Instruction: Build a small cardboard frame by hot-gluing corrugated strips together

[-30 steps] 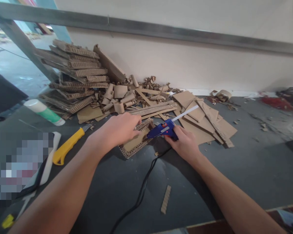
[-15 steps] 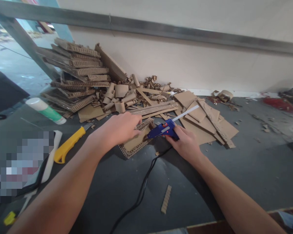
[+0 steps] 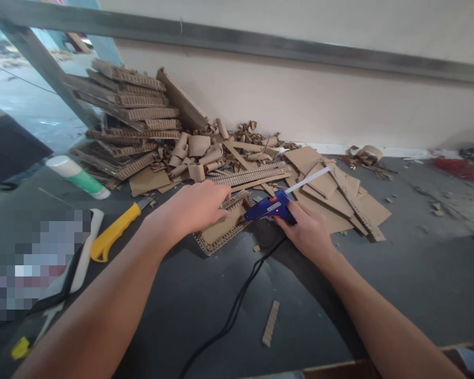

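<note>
A small open cardboard box (image 3: 217,230) with corrugated walls lies on the dark table in front of me. My left hand (image 3: 197,208) reaches over its left and back side, fingers curled down onto the wall; some fingertips are hidden. In my right hand (image 3: 310,226) is a blue hot glue gun (image 3: 269,207), its red light lit and a long white glue stick (image 3: 310,179) jutting from the back. The gun's nozzle points left, at the inner right end of the box. Whether it touches the cardboard I cannot tell.
Stacked cardboard pieces (image 3: 142,113) and heaped scraps stand at the back left. Flat cardboard sheets (image 3: 312,208) lie right of the box. A yellow-handled cutter (image 3: 114,231), white-green tube (image 3: 79,178) and blurred-out device (image 3: 39,268) are at left. A black cord (image 3: 237,300) and strip (image 3: 270,322) lie in front.
The view has shifted slightly. The glue gun's rear has moved a little to the right, its nozzle staying at the box's right end. My left hand keeps its place on the box.
</note>
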Tool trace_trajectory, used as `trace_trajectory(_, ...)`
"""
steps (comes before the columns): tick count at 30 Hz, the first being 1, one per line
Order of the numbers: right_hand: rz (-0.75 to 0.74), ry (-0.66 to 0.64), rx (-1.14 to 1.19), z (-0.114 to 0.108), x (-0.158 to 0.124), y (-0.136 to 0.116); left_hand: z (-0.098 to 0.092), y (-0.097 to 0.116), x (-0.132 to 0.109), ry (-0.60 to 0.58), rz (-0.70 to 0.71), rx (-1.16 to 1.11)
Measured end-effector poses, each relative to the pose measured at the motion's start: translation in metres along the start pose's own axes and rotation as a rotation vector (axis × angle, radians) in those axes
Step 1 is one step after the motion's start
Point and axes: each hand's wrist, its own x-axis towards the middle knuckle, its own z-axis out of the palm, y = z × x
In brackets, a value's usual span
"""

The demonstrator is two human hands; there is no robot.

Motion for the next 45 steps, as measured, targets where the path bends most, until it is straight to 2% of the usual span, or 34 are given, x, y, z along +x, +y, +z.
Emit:
trace_trajectory(5, 0.020, 0.022, -0.036, 0.001, -0.001, 0.003, 0.000, -0.002, 0.001, -0.020, -0.019, -0.019)
trace_trajectory(13, 0.084, -0.040, -0.066, -0.003, -0.002, 0.008, 0.001, -0.002, 0.000, -0.005, -0.031, -0.046)
trace_trajectory(17, 0.068, -0.012, -0.133, -0.007, 0.000, 0.006, 0.001, -0.002, 0.001, -0.027, -0.050, -0.063)
trace_trajectory(21, 0.096, 0.056, -0.058, -0.007, 0.001, 0.002, 0.001, 0.000, 0.001, -0.118, -0.053, -0.037)
trace_trajectory(26, 0.239, 0.148, -0.023, -0.003, 0.001, 0.002, 0.006, 0.012, -0.002, -0.384, -0.033, -0.087)
trace_trajectory(30, 0.307, 0.122, 0.007, -0.003, 0.001, 0.004, 0.010, 0.022, -0.011, -0.478, -0.026, -0.166)
trace_trajectory(32, 0.324, 0.089, 0.039, -0.004, 0.000, 0.005, 0.011, 0.023, -0.017, -0.432, -0.023, -0.135)
trace_trajectory(35, 0.338, 0.060, 0.090, -0.005, -0.001, 0.007, 0.010, 0.018, -0.027, -0.294, -0.015, -0.195)
trace_trajectory(39, 0.356, 0.029, 0.146, -0.005, 0.000, 0.007, 0.016, 0.010, -0.035, -0.078, -0.035, -0.449)
trace_trajectory(45, 0.480, 0.030, 0.240, -0.009, 0.005, 0.001, 0.039, 0.013, -0.033, 0.086, 0.046, -0.974)
